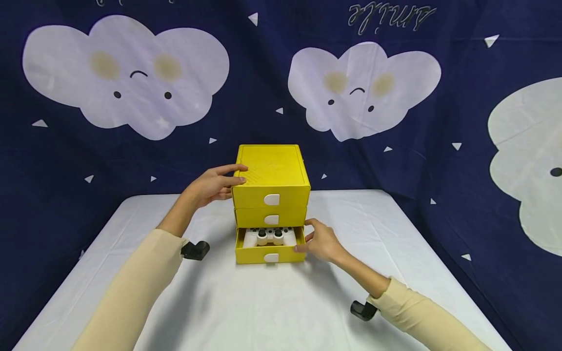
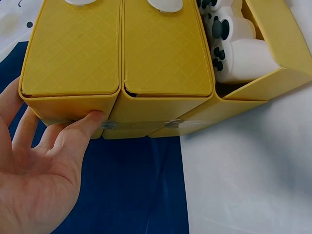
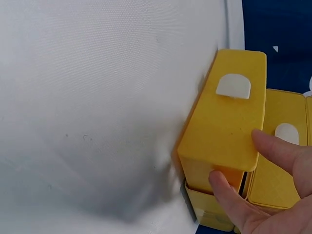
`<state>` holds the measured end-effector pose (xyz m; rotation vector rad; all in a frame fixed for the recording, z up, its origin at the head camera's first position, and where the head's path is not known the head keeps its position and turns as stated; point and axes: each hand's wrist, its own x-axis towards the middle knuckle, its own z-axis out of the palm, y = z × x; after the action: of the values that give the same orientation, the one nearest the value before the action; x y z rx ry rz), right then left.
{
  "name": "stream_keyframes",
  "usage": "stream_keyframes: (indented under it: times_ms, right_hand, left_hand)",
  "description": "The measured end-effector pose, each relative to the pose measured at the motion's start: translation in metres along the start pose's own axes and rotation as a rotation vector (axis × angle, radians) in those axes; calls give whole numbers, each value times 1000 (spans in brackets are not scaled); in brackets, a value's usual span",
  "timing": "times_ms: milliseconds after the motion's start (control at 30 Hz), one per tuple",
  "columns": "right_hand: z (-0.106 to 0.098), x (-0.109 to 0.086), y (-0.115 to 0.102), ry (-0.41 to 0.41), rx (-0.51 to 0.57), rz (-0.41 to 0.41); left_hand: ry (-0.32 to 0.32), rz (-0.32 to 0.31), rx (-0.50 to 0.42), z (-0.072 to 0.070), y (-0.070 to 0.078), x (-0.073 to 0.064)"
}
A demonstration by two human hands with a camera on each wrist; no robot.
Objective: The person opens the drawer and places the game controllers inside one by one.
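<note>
A yellow three-drawer cabinet with white tab handles stands on the white table. Its bottom drawer is pulled out, and a white game controller with black sticks lies inside. My left hand rests on the cabinet's upper left edge, fingers laid over the top; in the left wrist view the thumb presses the side wall. At the drawer's right front corner, my right hand holds on, one digit at the front panel's upper rim and another against the drawer's side.
The white tablecloth spreads around the cabinet. Behind hangs a dark blue curtain printed with clouds. A black wrist mount sits by the left sleeve and another black mount by the right sleeve.
</note>
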<state>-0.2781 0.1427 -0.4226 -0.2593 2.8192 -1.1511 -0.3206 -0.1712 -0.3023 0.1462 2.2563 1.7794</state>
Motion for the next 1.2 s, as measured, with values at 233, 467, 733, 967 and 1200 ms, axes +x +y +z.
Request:
stream_keyframes:
  times_ms: [233, 467, 733, 967, 1200]
  right_hand:
    - [3, 4, 2, 29, 22, 10]
    - [4, 9, 4, 54, 41, -10]
    - [6, 11, 7, 109, 101, -39]
    - [9, 17, 10, 177, 109, -84]
    - [12, 21, 11, 240, 93, -115]
  left_hand:
    - [-7, -6, -11, 0, 0, 1]
    - [-14, 3, -10, -1, 0, 1]
    - [-21, 16, -13, -1, -2, 2]
    - [-21, 27, -9, -1, -3, 3]
    - [-14, 18, 0, 0, -2, 2]
